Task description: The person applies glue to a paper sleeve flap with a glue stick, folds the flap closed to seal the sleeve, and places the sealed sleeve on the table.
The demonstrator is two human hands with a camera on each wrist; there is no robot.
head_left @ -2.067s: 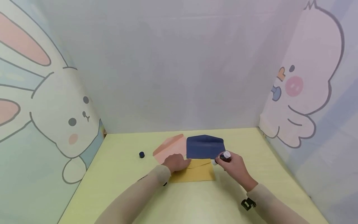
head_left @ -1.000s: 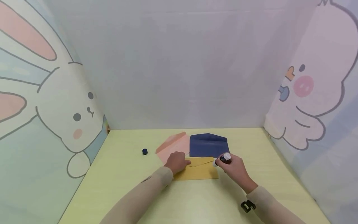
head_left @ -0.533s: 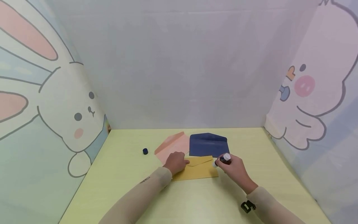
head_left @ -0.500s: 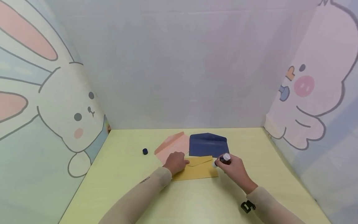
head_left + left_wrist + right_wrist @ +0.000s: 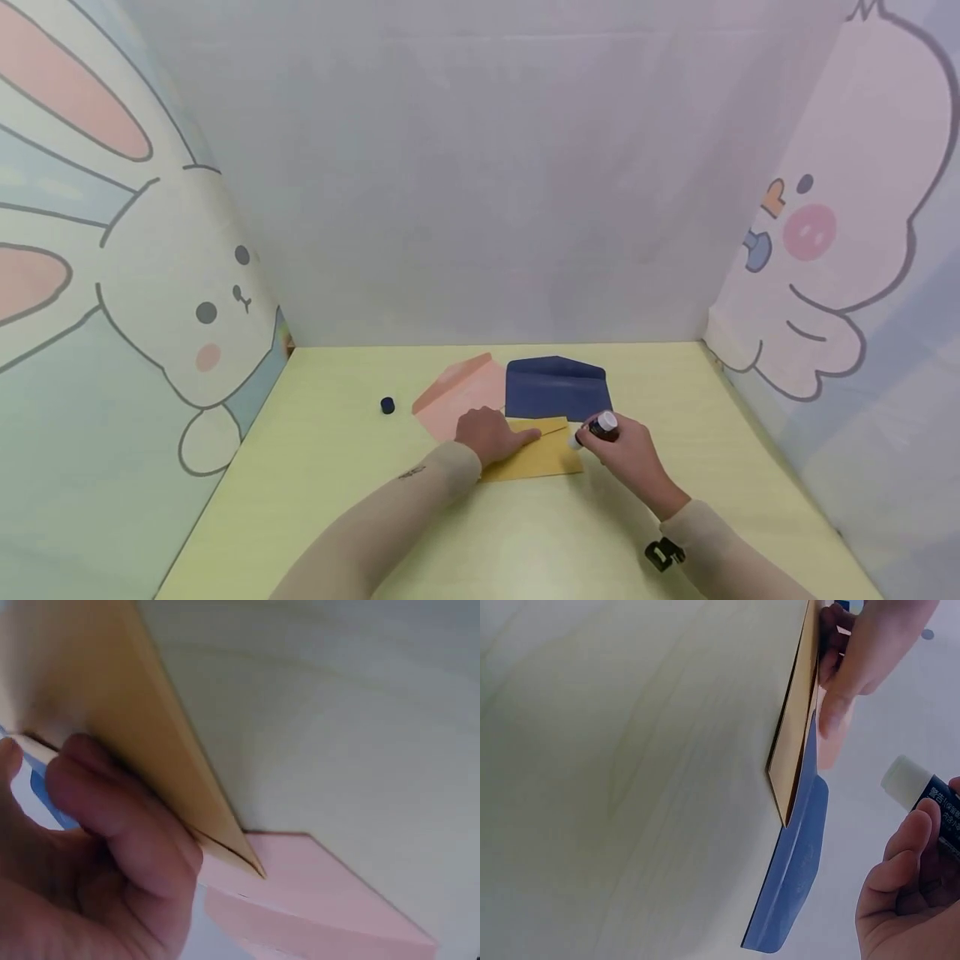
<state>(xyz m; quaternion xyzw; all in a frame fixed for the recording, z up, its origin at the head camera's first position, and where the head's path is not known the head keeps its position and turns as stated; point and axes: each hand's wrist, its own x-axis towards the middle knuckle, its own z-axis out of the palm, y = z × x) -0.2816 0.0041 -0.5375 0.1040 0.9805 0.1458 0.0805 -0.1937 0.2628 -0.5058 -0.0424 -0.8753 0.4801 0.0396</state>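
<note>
A yellow envelope point(image 5: 551, 458) lies on the table with its flap folded down. My left hand point(image 5: 491, 437) rests on its left part, the thumb stretched across the flap and the other fingers bent. To the right, my right hand point(image 5: 636, 457) holds a glue stick point(image 5: 604, 425), dark-bodied with white ends. In the right wrist view the white end of the glue stick point(image 5: 906, 782) points toward the left hand, apart from the envelope. Fingers hide the envelope's left part.
Behind the yellow envelope lie a pink envelope point(image 5: 468, 396) at left and a navy envelope point(image 5: 557, 392) at right, both with flaps raised. A small dark cap point(image 5: 387, 406) stands on the table point(image 5: 322, 450) farther left. Printed cloth walls enclose the table.
My left hand has shifted right over the yellow envelope, and its thumb now reaches farther along the flap. The right hand keeps holding the glue stick in nearly the same place.
</note>
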